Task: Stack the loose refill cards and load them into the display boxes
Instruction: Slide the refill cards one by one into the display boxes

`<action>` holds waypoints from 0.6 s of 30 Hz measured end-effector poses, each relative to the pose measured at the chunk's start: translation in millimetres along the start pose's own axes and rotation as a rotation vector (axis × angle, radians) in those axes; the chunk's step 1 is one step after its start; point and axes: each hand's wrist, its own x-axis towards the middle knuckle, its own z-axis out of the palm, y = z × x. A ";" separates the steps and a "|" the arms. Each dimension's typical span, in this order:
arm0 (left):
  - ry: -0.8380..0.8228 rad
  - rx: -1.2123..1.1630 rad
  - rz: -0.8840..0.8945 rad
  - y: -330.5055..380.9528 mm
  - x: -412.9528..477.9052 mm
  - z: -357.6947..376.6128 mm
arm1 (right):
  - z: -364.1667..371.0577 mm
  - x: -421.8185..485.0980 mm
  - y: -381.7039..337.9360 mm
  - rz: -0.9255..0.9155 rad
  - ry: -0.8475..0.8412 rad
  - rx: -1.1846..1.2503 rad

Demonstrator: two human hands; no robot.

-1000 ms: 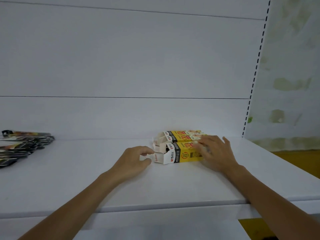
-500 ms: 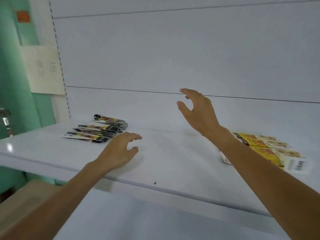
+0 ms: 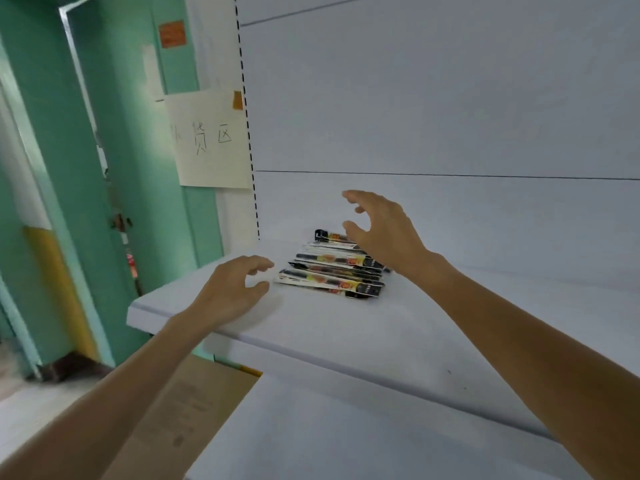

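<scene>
The loose refill cards (image 3: 332, 271) lie in a fanned, overlapping pile near the left end of the white shelf (image 3: 346, 327). Our right hand (image 3: 381, 233) hovers over the pile's far side, fingers spread and curved, holding nothing. Our left hand (image 3: 232, 289) is just left of the cards, fingers loosely curled and empty. A handwritten paper notice (image 3: 211, 140) hangs behind.

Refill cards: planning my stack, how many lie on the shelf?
5 refill cards show, overlapping in one pile on the shelf; the right hand covers the far ones; more may hide.
</scene>
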 end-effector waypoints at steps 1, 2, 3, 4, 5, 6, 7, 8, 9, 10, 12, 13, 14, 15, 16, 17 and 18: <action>-0.007 -0.010 0.031 -10.8 10.8 -0.1 | 8.2 7.8 -0.3 0.025 -0.002 -0.014; -0.016 -0.023 0.060 -19.2 21.6 2.0 | 15.6 13.6 0.7 0.050 -0.001 -0.027; -0.030 -0.036 0.087 -24.8 32.5 6.0 | 21.9 17.1 2.5 0.076 0.002 -0.037; -0.051 -0.046 0.118 -27.9 43.3 11.7 | 27.4 17.8 5.2 0.104 0.008 -0.046; -0.085 -0.046 0.155 -27.8 53.2 18.2 | 32.3 15.9 9.0 0.135 0.011 -0.058; -0.127 -0.036 0.198 -25.9 62.0 24.6 | 36.0 12.8 13.5 0.165 0.007 -0.077; -0.174 -0.022 0.241 -23.5 69.3 30.8 | 38.1 9.8 19.0 0.191 -0.007 -0.103; -0.233 0.006 0.283 -21.5 74.5 36.8 | 39.0 6.4 24.8 0.219 -0.025 -0.125; -0.294 0.056 0.333 -20.0 77.6 41.7 | 38.2 2.5 30.1 0.253 -0.034 -0.136; -0.339 0.117 0.384 -20.1 80.0 45.2 | 36.6 -1.3 34.5 0.287 -0.031 -0.141; -0.353 0.203 0.449 -24.0 87.0 48.3 | 33.4 -7.9 40.9 0.326 -0.006 -0.156; -0.341 0.221 0.465 -26.1 90.2 48.0 | 32.7 -10.9 42.6 0.333 0.005 -0.165; -0.329 0.222 0.472 -26.7 92.4 47.4 | 32.9 -14.0 43.4 0.336 0.012 -0.171; -0.323 0.210 0.470 -26.5 93.5 47.2 | 33.8 -17.1 43.7 0.337 0.012 -0.176; -0.317 0.184 0.463 -26.5 93.9 47.3 | 35.5 -20.5 43.9 0.338 0.011 -0.178; -0.316 0.145 0.446 -26.6 94.7 47.0 | 37.3 -23.4 44.4 0.339 0.010 -0.179; -0.316 0.088 0.416 -26.6 95.5 45.9 | 39.0 -25.7 44.8 0.341 0.009 -0.180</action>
